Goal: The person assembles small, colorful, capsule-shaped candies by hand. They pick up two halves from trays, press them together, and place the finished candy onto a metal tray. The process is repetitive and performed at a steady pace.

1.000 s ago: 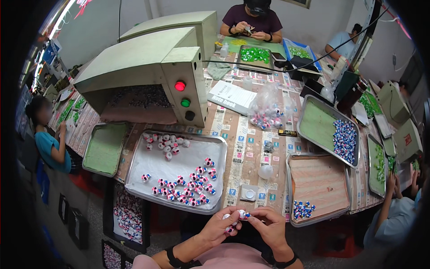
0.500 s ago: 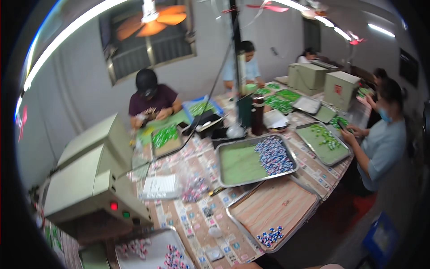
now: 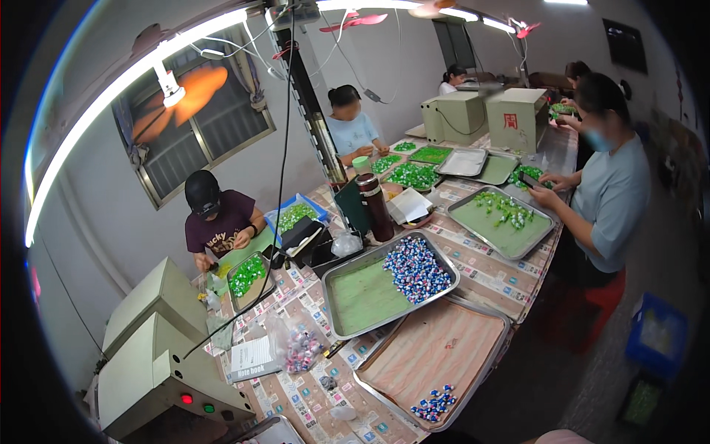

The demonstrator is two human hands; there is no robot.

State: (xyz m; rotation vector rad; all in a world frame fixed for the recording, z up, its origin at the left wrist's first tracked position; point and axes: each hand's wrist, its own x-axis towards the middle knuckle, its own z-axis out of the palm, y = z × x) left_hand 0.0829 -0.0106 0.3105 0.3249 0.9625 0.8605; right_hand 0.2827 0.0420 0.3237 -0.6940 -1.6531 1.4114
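Neither of my hands shows; only a pinkish patch (image 3: 560,436), too cut off to identify, appears at the lower edge. Nearest on the table is a metal tray (image 3: 484,370) lined with pinkish-brown sheet, with a small pile of blue, white and red pieces (image 3: 434,404) in its near corner. Overlapping its far edge, a second metal tray (image 3: 362,296) with a green lining carries a big heap of similar pieces (image 3: 418,270) on its right side. To the left lie a clear plastic bag (image 3: 302,348) of pink and blue pieces and a notebook (image 3: 252,358).
A beige machine (image 3: 159,374) with red and green lights stands at the left. A dark bottle (image 3: 376,207) stands mid-table beside a metal post (image 3: 310,111). Several people sit around the table with trays of green pieces; one at right (image 3: 610,192) holds a phone. A blue crate (image 3: 657,334) is on the floor.
My view has tilted up and turned right, so the table sits further left. The near-left tray of pink pieces has mostly left the picture. The skin-coloured patch at bottom centre is gone.
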